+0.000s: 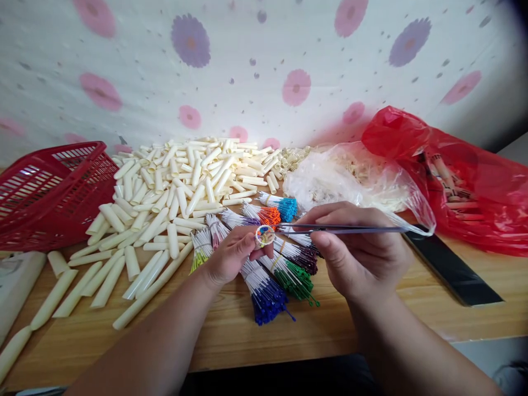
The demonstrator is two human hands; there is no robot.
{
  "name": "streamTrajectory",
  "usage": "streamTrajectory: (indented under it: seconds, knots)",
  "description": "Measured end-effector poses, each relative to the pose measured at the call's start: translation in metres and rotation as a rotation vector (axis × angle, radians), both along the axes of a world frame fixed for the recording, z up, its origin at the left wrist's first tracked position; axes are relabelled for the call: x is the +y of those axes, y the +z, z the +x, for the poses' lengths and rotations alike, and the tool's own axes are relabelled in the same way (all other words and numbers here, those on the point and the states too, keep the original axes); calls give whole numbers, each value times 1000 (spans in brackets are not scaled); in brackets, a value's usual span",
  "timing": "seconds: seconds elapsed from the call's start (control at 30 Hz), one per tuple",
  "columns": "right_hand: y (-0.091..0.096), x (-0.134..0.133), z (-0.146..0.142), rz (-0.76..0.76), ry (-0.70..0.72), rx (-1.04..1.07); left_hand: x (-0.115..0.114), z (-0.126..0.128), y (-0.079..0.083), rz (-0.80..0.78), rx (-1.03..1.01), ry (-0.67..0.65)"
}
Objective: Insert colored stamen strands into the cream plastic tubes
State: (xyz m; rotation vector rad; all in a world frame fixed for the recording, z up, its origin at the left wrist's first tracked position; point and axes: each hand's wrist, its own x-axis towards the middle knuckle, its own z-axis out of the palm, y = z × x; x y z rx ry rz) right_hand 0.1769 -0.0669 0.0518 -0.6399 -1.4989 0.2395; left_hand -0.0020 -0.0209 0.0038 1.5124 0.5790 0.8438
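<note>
Bare forearms (pixel 160 330) reach in from seven and five o'clock over the tabletop (pixel 325 338). At the centre, the left hand (pixel 237 250) has its grip pinched around a small white tube (pixel 264 242), coloured bits showing in its mouth. At three o'clock from it, the right hand (pixel 363 253) pinches dark tweezers (pixel 350 229), tips by the rim; whether those are pressed together, I cannot tell. I'd judge the tube light, stiff and slightly slippery, best held by its outer wall.
</note>
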Motion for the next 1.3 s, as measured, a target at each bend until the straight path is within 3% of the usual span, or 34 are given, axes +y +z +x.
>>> streamTrajectory:
  seconds: [0.13,0.5,0.73,0.93,1.1,1.3]
  knots:
    - [-1,1,1,6,46,23,0,0,-1,12,-23,-25]
    - [-5,-6,4,58,1,-11,1,1,-5,-31,10,-35]
    - [-6,-5,6,13,-52,-12,1,0,-6,-29,12,-45]
    - [-4,-9,3,53,-107,-58,1,5,-8,62,11,74]
    - [-5,-12,0,75,-120,-85,1,7,0,148,50,60]
    - [-1,-17,2,78,-90,-34,1,5,-10,96,-15,99]
